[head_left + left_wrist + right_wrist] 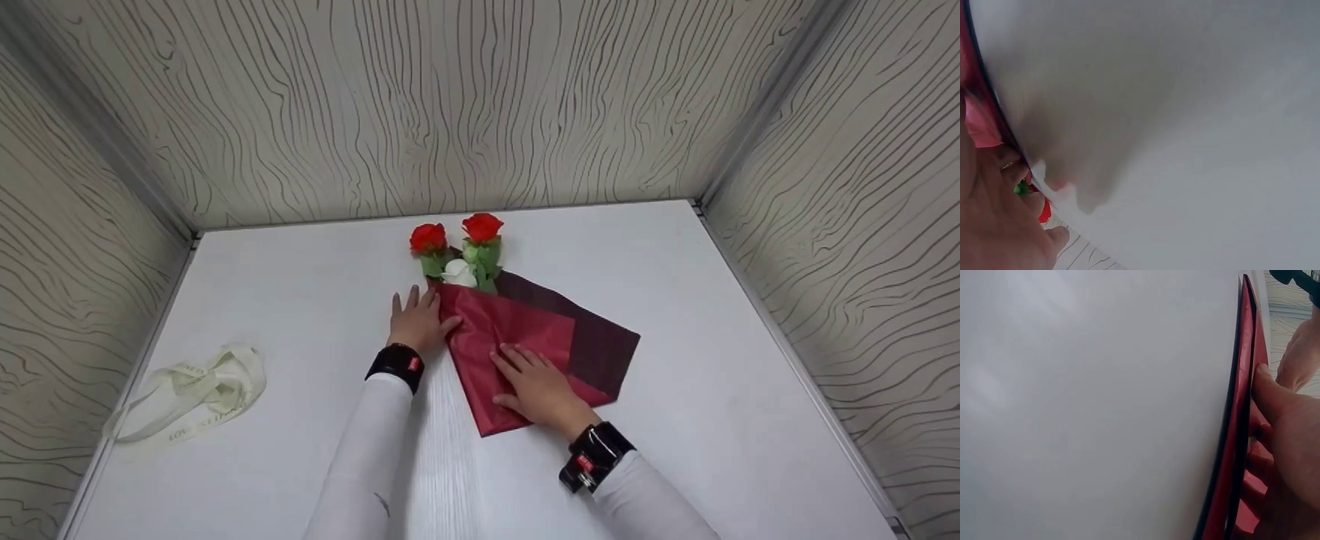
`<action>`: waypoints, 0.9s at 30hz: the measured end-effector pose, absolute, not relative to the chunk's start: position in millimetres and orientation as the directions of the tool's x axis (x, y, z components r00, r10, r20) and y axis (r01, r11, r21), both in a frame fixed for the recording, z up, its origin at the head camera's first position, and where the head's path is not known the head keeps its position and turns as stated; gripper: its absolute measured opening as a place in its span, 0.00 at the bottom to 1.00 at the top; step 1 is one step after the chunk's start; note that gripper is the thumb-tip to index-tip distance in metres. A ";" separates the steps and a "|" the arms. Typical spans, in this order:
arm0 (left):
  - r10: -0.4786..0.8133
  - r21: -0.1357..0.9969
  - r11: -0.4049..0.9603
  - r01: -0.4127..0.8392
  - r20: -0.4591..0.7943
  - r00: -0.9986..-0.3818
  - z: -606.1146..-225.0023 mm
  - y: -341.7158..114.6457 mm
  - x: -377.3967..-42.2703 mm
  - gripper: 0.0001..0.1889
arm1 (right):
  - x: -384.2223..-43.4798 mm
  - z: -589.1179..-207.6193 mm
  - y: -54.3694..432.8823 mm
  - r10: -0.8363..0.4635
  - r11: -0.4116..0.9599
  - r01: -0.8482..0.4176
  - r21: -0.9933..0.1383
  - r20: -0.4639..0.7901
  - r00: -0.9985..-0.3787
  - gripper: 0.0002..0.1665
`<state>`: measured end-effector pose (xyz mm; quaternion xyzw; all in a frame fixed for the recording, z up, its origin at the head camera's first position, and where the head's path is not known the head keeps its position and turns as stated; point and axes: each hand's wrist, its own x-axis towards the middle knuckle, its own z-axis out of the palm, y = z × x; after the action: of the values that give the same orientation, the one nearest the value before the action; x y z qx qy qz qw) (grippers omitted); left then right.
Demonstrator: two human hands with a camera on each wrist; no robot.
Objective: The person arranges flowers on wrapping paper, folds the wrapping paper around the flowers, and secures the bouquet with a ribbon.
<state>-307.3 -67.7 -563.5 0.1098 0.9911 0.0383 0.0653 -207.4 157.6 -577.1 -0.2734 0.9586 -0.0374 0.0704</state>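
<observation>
Red wrapping paper (pixel 540 322) lies folded over on the white table, its dark side (pixel 600 341) showing at the right. From its upper left end poke two red roses (pixel 482 227) and a white rose (pixel 459 273) with green leaves; their stems are hidden under the paper. My left hand (pixel 417 324) lies at the paper's left edge just below the flowers, fingers spread and thumb on the paper. With fingers extended, my right hand (pixel 541 390) presses flat on the middle of the red fold. In the right wrist view the paper's layered edge (pixel 1241 382) runs beside the thumb.
A loose heap of cream ribbon (pixel 217 382) with printed lettering lies on the left of the white table (pixel 300 285). Wood-grain panels (pixel 465 105) wall in the table at the back and both sides. Black bands (pixel 397 365) are strapped round both wrists.
</observation>
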 end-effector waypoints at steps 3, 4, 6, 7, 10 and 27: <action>0.217 0.093 0.974 0.207 -0.114 -0.969 -565.1 -67.3 -309.2 0.40 | -207.4 -576.7 157.6 -0.529 0.848 -0.519 -0.108 -0.111 -0.841 0.42; 0.214 0.088 0.975 0.205 -0.110 -0.970 -565.4 -67.0 -309.9 0.40 | -207.2 -576.9 157.5 -0.531 0.847 -0.521 -0.106 -0.106 -0.841 0.42; 0.212 0.091 0.975 0.204 -0.101 -0.972 -565.8 -66.5 -310.7 0.40 | -207.0 -577.1 157.2 -0.532 0.846 -0.523 -0.103 -0.101 -0.841 0.42; 0.211 0.092 0.975 0.202 -0.097 -0.973 -565.8 -66.2 -311.2 0.40 | -206.8 -577.2 157.1 -0.533 0.845 -0.524 -0.101 -0.097 -0.841 0.42; 0.206 0.087 0.976 0.198 -0.094 -0.974 -563.9 -64.8 -311.8 0.40 | -206.2 -578.4 156.9 -0.535 0.844 -0.527 -0.098 -0.090 -0.840 0.42; 0.283 0.190 0.947 0.261 -0.102 -0.954 -565.7 -50.6 -277.1 0.32 | -208.9 -578.3 156.8 -0.515 0.857 -0.507 -0.089 -0.142 -0.845 0.42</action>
<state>-277.1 -50.6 -565.7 0.1380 0.9845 0.0875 0.0639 -208.9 156.8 -578.3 -0.2662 0.9603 -0.0239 0.0804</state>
